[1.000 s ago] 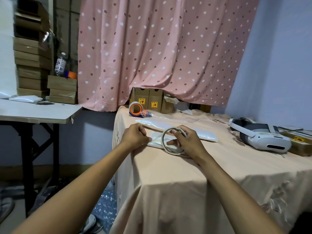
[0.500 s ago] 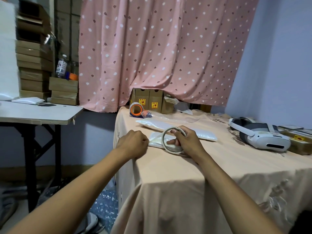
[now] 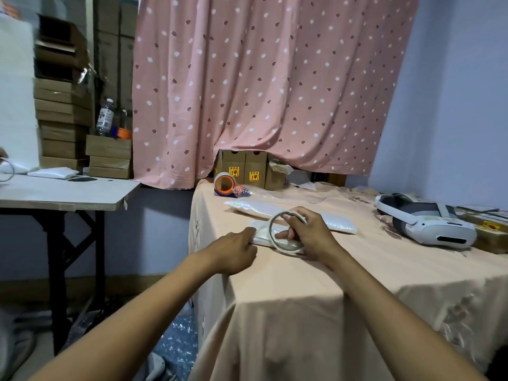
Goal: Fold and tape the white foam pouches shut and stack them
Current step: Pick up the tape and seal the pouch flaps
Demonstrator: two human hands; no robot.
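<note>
White foam pouch, folded, flat on the peach tablecloth near the cloth's left edge, under both hands. Right hand over the pouch's right half, gripping a thin tape roll: fingers hooked over the top of the band, thumb showing through the ring. Roll up on edge, slightly tilted, bottom rim touching the pouch. Left hand at the pouch's left end, fingers curled, index tip touching the edge; impossible to tell whether pinching anything there.

Second foam pouch, longer and unfolded, just behind the first, partly hidden by the right hand. Further back, near the same left edge, an orange-cored tape roll standing on edge. Behind it, small cardboard boxes with yellow labels, tucked under the hem of a pink spotted curtain.

White VR headset well off to the right on the same cloth. Off to the left, a separate side table, with stacked flat cartons and a plastic bottle behind it. Bubble wrap on the floor below, between the two tables.
</note>
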